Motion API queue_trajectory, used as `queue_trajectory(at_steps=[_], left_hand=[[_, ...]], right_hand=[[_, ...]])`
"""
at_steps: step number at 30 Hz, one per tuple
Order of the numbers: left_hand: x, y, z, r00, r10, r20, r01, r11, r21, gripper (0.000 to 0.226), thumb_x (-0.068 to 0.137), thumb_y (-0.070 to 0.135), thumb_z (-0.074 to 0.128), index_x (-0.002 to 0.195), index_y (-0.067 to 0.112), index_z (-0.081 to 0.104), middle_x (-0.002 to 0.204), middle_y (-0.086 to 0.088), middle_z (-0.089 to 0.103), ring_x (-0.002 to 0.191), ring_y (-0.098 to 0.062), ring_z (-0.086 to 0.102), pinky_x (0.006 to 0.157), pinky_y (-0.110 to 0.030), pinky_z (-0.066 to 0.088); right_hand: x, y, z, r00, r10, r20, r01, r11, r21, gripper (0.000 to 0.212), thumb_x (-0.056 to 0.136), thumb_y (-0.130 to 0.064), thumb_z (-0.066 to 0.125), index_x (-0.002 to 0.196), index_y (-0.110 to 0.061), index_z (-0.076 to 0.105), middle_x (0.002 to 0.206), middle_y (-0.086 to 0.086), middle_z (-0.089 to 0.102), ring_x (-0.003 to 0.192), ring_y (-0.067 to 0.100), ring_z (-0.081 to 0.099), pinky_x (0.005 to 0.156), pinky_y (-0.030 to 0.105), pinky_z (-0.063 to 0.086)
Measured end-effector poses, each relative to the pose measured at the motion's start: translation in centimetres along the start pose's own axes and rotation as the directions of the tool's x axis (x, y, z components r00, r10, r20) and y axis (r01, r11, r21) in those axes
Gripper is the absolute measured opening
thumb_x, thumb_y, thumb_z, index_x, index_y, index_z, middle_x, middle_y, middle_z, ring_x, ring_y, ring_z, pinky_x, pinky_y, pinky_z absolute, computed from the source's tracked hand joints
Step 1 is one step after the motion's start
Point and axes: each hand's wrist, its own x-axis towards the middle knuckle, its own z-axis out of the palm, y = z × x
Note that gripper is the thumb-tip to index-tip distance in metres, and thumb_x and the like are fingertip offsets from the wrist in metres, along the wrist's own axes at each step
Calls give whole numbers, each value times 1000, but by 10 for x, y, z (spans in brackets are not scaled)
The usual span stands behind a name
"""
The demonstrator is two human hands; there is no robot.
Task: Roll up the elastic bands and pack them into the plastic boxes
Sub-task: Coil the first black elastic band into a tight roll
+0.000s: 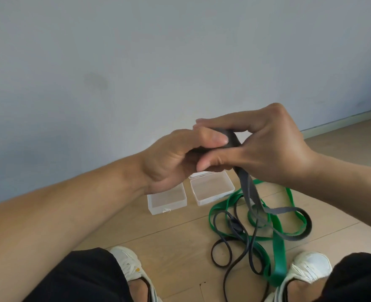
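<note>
Two hands at chest height, mid-roll: left hand [175,158] and right hand [265,147] both curled round the grey band [232,139], tail trailing to the floor over the green band [278,243]. Coil itself probably small, hidden by fingers. Next: keep winding tight, then drop into an open plastic box [211,188].

Wooden floor [175,240] beneath me; pale grey wall [158,62] far, white skirting [343,120] at its foot. My white shoes [127,264] near, black shorts [75,277] nearest.
</note>
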Motion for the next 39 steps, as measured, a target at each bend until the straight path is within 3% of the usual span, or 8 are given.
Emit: queue_trajectory(at_steps=[5, 10, 14, 23, 26, 29, 34, 39], left_hand=[[-3, -4, -10, 988, -25, 151, 52, 982, -179, 68, 61, 50, 85, 114, 8, 71, 109, -17, 65, 96, -24, 65, 91, -37, 55], [-6, -4, -8, 971, -69, -229, 87, 994, 70, 73, 68, 47, 79, 133, 19, 63, 116, -3, 70, 101, -20, 73, 95, -48, 58], [-13, -2, 3, 921, 217, -323, -23, 858, 513, 55, 67, 42, 89, 119, 27, 76, 101, 6, 80, 88, -17, 78, 81, -42, 64], [-7, 11, -10, 896, 279, -346, -23, 806, 591, 24, 75, 18, 87, 99, 18, 81, 80, 2, 81, 74, -15, 78, 67, -32, 65], [-6, 14, -19, 906, 258, -336, 32, 748, 663, 25, 70, 22, 91, 92, 15, 81, 75, 1, 80, 69, -15, 78, 64, -31, 64], [-7, 8, -26, 911, 204, -359, 127, 690, 713, 27, 66, 29, 93, 86, 16, 80, 71, 2, 78, 60, -16, 75, 58, -29, 63], [-11, 5, -28, 923, 128, -364, 161, 730, 664, 28, 65, 28, 93, 85, 15, 78, 73, -1, 79, 65, -20, 76, 57, -31, 62], [-15, 7, -12, 918, 195, -346, -1, 872, 490, 36, 61, 36, 83, 86, 11, 75, 74, -3, 78, 64, -15, 74, 55, -26, 58]], right_hand=[[-3, -4, 3, 994, 97, 44, -102, 988, 116, 32, 66, -39, 84, 98, -36, 77, 92, -16, 80, 89, 4, 75, 75, 19, 55], [1, 8, -4, 961, 271, 52, -268, 962, -53, 19, 71, -40, 86, 88, -32, 83, 73, 4, 77, 69, 25, 69, 64, 42, 54], [-1, 11, -5, 927, 364, 91, -350, 927, -136, 13, 77, -37, 85, 82, -26, 83, 56, 10, 56, 53, 8, 38, 48, 30, 35], [1, 9, -3, 889, 419, 185, -347, 879, -326, 52, 58, -47, 93, 100, -40, 63, 67, -26, 64, 58, 3, 56, 54, 13, 42], [1, 15, 0, 876, 433, 213, -340, 866, -367, 70, 56, -51, 92, 114, -40, 54, 76, -22, 69, 67, -6, 58, 59, 9, 42], [7, 18, -8, 826, 545, 144, -508, 830, -229, 71, 56, -51, 92, 110, -41, 47, 83, -13, 77, 52, 8, 59, 46, 14, 41], [4, 13, -21, 840, 520, 156, -503, 853, -137, 30, 63, -38, 90, 84, -32, 69, 80, -10, 76, 55, 23, 48, 41, 24, 41], [-6, 0, -27, 850, 523, 67, -520, 852, -57, 29, 72, -32, 87, 85, -18, 65, 76, -4, 78, 44, 18, 46, 42, 19, 37]])
